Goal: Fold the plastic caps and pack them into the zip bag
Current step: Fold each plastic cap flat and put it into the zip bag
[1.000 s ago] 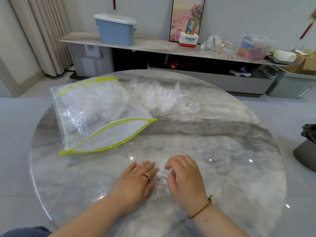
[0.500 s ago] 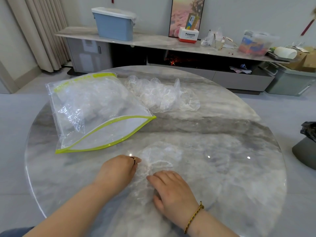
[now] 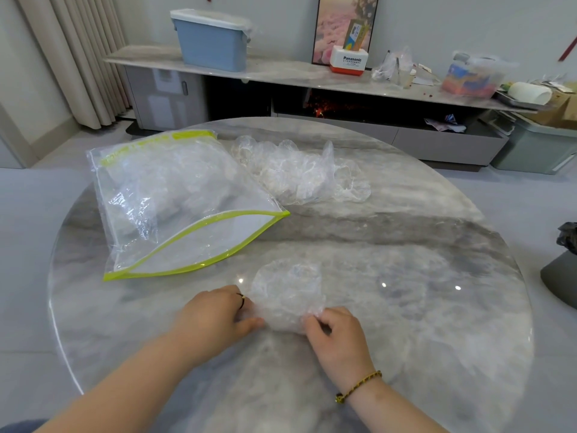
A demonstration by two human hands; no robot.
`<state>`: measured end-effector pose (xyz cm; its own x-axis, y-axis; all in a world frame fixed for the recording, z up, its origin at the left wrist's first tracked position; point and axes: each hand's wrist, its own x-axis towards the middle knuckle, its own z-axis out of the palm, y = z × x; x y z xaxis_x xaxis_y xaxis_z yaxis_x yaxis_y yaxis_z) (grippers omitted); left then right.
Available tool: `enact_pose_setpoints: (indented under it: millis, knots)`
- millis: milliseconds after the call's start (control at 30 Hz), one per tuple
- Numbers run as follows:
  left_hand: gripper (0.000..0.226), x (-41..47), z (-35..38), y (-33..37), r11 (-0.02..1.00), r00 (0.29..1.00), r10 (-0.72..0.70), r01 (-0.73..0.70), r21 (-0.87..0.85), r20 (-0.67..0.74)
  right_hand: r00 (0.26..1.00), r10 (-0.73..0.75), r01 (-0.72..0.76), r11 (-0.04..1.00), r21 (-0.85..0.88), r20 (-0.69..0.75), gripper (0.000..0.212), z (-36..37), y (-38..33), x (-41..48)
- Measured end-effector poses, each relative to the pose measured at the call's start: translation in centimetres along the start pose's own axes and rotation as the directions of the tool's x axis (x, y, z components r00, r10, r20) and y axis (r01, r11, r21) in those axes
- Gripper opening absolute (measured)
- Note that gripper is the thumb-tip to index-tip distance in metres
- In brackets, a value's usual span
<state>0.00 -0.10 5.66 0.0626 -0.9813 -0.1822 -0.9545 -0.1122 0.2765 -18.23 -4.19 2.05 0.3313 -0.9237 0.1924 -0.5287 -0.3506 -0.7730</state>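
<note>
1. Grey marble makes up the round bench (image 3: 406, 232) that fills the view. Behind it a long low sideboard (image 3: 281, 70) stands against a pale wall, with a curtain (image 3: 71, 57) at the far left.
2. On the left half of the bench lies the zip bag (image 3: 175, 207), which is clear with a yellow-green edge. Its mouth gapes toward the near side, and crumpled clear plastic shows inside.
3. Just beside the bag's far right edge sits the pile of plastic caps (image 3: 299, 173), loose, clear and crinkled.
4. At the near middle of the bench lies a single plastic cap (image 3: 287, 292), spread roughly flat. It sits between the two hands and apart from the bag's mouth.
5. At the cap's near left edge the left hand (image 3: 215, 314) pinches the film, with its fingers curled and its thumb toward the cap. One finger bears a dark ring (image 3: 242, 300).
6. At the cap's near right edge the right hand (image 3: 340, 335) pinches the film with curled fingers. The wrist bears a braided bracelet (image 3: 359, 385).
7. On the sideboard, from left to right:
   - a blue bin (image 3: 212, 42) with a white lid;
   - a white and red box (image 3: 348, 62) marked Panasonic, in front of a framed picture (image 3: 343, 23);
   - a clear tub (image 3: 474, 76) with coloured contents.
</note>
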Motion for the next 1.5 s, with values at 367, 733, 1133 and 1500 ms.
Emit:
enact_pose_setpoints:
  millis: [367, 733, 1133, 1500]
  knots:
    - [0.039, 0.6, 1.3, 0.9, 0.982, 0.96, -0.175, 0.155, -0.107, -0.219, 0.955, -0.207, 0.103, 0.903, -0.416, -0.213, 0.032, -0.6, 0.1, 0.9]
    - [0.041, 0.6, 2.2, 0.2, 0.926, 0.84, 0.311, -0.373, -0.055, -0.444, 0.905, -0.369, 0.426, 0.776, -0.466, 0.212, 0.043, 0.4, 0.2, 1.7]
    - [0.036, 1.2, 1.9, 0.2, 0.984, 0.907, 0.089, -0.143, -0.103, -0.411, 0.983, 0.006, -0.002, 1.0, -0.023, 0.182, 0.02, -0.3, -1.2, 2.7]
    - [0.048, 1.3, 1.8, 1.0, 0.881, 0.952, -0.233, 0.12, -0.457, -0.199, 0.988, 0.106, -0.049, 0.904, -0.424, 0.112, 0.028, -0.6, -2.0, 2.6]
